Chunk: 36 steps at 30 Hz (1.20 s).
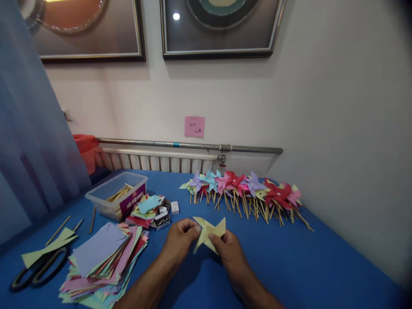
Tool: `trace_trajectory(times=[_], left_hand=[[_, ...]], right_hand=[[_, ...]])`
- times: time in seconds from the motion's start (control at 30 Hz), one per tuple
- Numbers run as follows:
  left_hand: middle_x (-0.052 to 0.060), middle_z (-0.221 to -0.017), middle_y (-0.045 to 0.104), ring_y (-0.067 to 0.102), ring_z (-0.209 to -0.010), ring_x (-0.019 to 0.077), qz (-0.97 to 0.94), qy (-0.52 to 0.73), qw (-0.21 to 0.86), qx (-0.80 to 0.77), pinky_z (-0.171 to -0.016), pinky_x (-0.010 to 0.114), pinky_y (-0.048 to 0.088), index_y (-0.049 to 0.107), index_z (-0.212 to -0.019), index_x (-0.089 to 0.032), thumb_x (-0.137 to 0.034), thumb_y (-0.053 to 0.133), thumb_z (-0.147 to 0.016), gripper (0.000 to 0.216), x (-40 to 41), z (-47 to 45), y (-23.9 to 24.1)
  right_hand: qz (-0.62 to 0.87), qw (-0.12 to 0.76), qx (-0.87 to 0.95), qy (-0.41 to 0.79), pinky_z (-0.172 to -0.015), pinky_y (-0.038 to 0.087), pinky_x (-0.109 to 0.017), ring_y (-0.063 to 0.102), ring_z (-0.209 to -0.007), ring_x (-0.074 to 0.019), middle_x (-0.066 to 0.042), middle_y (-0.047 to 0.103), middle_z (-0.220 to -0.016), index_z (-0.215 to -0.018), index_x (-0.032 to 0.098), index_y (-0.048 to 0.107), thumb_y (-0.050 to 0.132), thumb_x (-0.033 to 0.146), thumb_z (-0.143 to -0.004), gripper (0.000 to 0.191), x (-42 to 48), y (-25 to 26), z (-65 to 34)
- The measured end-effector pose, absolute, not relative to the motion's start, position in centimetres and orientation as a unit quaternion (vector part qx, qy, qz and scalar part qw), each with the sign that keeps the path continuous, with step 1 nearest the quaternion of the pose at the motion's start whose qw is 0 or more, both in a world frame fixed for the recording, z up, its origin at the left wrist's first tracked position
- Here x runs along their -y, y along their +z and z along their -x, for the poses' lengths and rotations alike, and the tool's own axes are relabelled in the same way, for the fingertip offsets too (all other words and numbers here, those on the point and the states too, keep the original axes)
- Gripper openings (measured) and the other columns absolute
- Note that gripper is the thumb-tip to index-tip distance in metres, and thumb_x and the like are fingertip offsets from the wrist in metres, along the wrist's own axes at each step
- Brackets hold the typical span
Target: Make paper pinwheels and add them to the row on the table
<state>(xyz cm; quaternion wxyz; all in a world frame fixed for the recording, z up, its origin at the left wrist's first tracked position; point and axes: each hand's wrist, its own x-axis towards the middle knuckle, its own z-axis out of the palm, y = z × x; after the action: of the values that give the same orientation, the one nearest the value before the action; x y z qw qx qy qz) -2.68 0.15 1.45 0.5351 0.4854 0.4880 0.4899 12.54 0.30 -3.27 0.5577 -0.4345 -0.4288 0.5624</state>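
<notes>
On the far left a blue curtain [30,128] hangs, and in front of it black-handled scissors [37,271] lie on the blue cloth [322,266] with a pale green offcut [48,250] across them and a thin stick [58,230] just beyond. Behind, next to the curtain, is a red basket [86,159]. To the right of the scissors sits a loose, uneven stack of coloured paper [99,249], a lilac sheet on top. Beyond the stack stands a clear tub [133,199] with a purple label and sticks inside. Just right of the tub come a smaller paper pile [149,204], topped with light blue, an open box [162,220] of small shiny bits, and a little white box [174,207]. Next is the left hand [180,236], its thumb and fingertips close together at the left edge of the yellow pinwheel [206,231]; whether they pinch the paper or something small, I cannot tell. The yellow pinwheel is held above the cloth between the two hands. The right hand [230,249] clamps its right side, thumb pressed on the near face. Above, a pink note [195,126] is on the wall. From behind the hands to the right, a row of many-coloured pinwheels [234,180] lies with sticks pointing toward the person.
</notes>
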Motion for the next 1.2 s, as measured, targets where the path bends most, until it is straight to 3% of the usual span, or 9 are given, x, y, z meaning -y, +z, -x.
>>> trace_trajectory(times=[0.5, 0.67, 0.93, 1.2], left_hand=[[-0.004, -0.054, 0.058, 0.043, -0.047, 0.0085, -0.462, 0.474, 0.597, -0.454, -0.050, 0.023, 0.030, 0.063, -0.068, -0.017, -0.041, 0.080, -0.059, 0.031, -0.6, 2.5, -1.1], [-0.003, -0.054, 0.058, 0.043, -0.048, 0.0087, -0.470, 0.481, 0.591, -0.444, -0.052, 0.022, 0.031, 0.064, -0.069, -0.015, -0.041, 0.076, -0.061, 0.029, -0.7, 2.7, -0.8], [-0.005, -0.053, 0.050, 0.040, -0.048, 0.0100, -0.541, 0.463, 0.444, -0.544, -0.049, 0.023, 0.026, 0.062, -0.068, -0.018, -0.034, 0.063, -0.068, 0.016, -1.8, 3.5, -1.2], [-0.002, -0.063, 0.059, 0.054, -0.060, 0.0153, -0.518, 0.521, 0.241, -0.634, -0.059, 0.024, 0.037, 0.067, -0.079, -0.018, -0.037, 0.056, -0.080, 0.022, -3.9, 8.3, -0.2]], right_hand=[[0.439, 0.546, 0.429, 0.571, -0.065, 0.053, -0.033, 0.067, -0.067, -0.0226, -0.007, 0.076, -0.075, -0.100, 0.013, 0.076, 0.082, 0.048, -0.065, 0.050, 0.2, -2.7, -12.5], [0.439, 0.569, 0.410, 0.562, -0.068, 0.054, -0.032, 0.070, -0.074, -0.0239, -0.007, 0.078, -0.081, -0.098, 0.013, 0.075, 0.083, 0.040, -0.068, 0.042, 0.5, -1.6, -12.8], [0.436, 0.674, 0.279, 0.527, -0.063, 0.055, -0.026, 0.065, -0.061, -0.0150, 0.001, 0.073, -0.069, -0.074, 0.017, 0.068, 0.089, 0.030, -0.057, 0.030, -1.0, 0.2, -15.2], [0.444, 0.660, 0.287, 0.533, -0.063, 0.055, -0.026, 0.066, -0.062, -0.0161, 0.001, 0.074, -0.069, -0.079, 0.018, 0.068, 0.086, 0.032, -0.058, 0.031, -1.2, -0.9, -14.9]])
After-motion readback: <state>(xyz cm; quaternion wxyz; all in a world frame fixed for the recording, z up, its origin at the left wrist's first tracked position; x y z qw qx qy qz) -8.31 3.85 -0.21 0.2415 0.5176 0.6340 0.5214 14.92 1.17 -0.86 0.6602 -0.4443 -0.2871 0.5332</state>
